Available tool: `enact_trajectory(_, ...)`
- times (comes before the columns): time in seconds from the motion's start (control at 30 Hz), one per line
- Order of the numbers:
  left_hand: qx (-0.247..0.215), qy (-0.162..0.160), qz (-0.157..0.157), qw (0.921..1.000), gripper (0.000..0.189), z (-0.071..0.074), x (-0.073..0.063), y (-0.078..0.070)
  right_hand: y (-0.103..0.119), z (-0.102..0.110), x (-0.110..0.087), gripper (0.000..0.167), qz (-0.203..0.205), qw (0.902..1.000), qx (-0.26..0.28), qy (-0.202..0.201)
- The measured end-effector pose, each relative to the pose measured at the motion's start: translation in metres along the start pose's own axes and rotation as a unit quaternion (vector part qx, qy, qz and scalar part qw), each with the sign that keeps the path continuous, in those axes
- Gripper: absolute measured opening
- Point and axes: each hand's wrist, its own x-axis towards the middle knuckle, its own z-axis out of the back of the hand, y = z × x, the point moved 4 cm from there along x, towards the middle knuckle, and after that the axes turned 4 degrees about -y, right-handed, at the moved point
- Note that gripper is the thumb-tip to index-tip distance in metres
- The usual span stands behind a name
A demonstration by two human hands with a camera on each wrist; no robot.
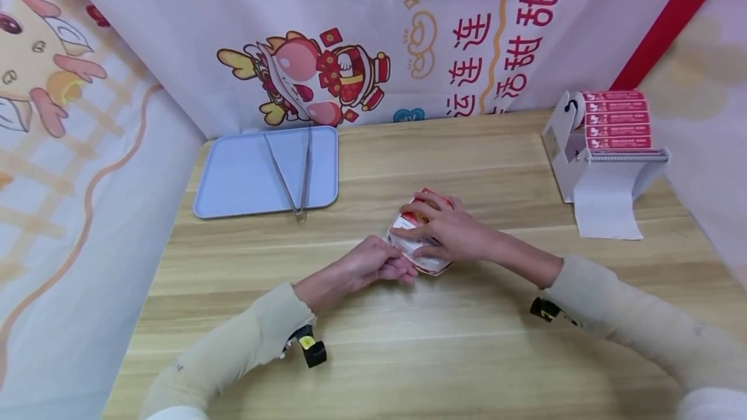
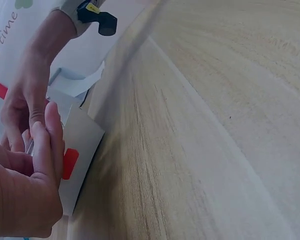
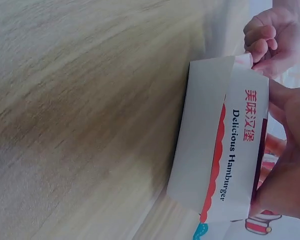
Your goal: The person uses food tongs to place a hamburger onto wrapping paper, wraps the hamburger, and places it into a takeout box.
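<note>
A white and red paper hamburger box, printed "Delicious Hamburger", lies closed on the wooden table. At its near left corner my left hand pinches a white flap, which shows best in the right wrist view. My right hand rests across the lid, fingers spread on its top. In the left wrist view, a red tab stands out on the box's side beside my left fingers. What is inside the box is hidden.
Back left, a pale blue tray stands with metal tongs lying across its front rim. A label dispenser holding a roll of red stickers is at the back right. A printed cloth hangs behind the table.
</note>
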Motion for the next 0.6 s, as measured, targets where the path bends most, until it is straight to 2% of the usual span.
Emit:
enact_trajectory(0.07,0.028,0.008,-0.002,0.9996,0.036,0.003,-0.001,-0.001,-0.003,0.001,0.0,0.055,0.003,1.0,0.006,0.001)
enact_trajectory(0.13,0.1,0.0,-0.025,0.9947,0.035,0.009,-0.003,-0.003,-0.007,0.002,-0.002,0.058,0.006,0.9999,0.014,-0.001)
enact_trajectory(0.17,0.151,-0.015,-0.048,0.9873,0.032,0.014,-0.005,-0.005,-0.009,0.003,-0.002,0.059,0.007,0.9998,0.018,-0.004)
enact_trajectory(0.2,0.213,-0.033,-0.082,0.9731,0.028,0.018,-0.008,-0.008,-0.011,0.003,-0.003,0.059,0.007,0.9997,0.021,-0.009)
enact_trajectory(0.23,0.276,-0.062,-0.12,0.9515,0.023,0.023,-0.011,-0.012,-0.013,0.005,-0.005,0.06,0.007,0.9996,0.023,-0.015)
enact_trajectory(0.27,0.337,-0.096,-0.162,0.9224,0.018,0.027,-0.014,-0.017,-0.015,0.006,-0.007,0.061,0.005,0.9994,0.025,-0.021)
enact_trajectory(0.33,0.436,-0.157,-0.241,0.8528,0.021,0.033,-0.019,-0.026,-0.017,0.007,-0.012,0.064,-0.008,0.9989,0.028,-0.037)
enact_trajectory(0.4,0.504,-0.183,-0.312,0.7842,0.04,0.033,-0.02,-0.034,-0.019,0.007,-0.018,0.073,-0.033,0.9981,0.02,-0.049)
enact_trajectory(0.43,0.53,-0.182,-0.338,0.7564,0.051,0.032,-0.019,-0.038,-0.018,0.006,-0.022,0.08,-0.045,0.9974,0.015,-0.055)
enact_trajectory(0.53,0.606,-0.137,-0.402,0.6725,0.08,0.026,-0.011,-0.049,-0.012,0.002,-0.031,0.1,-0.079,0.9946,-0.009,-0.067)
enact_trajectory(0.57,0.626,-0.115,-0.416,0.6498,0.086,0.024,-0.008,-0.052,-0.01,-0.001,-0.033,0.105,-0.087,0.9936,-0.018,-0.07)
enact_trajectory(0.6,0.642,-0.091,-0.424,0.6319,0.089,0.022,-0.004,-0.054,-0.007,-0.004,-0.035,0.109,-0.093,0.9928,-0.023,-0.072)
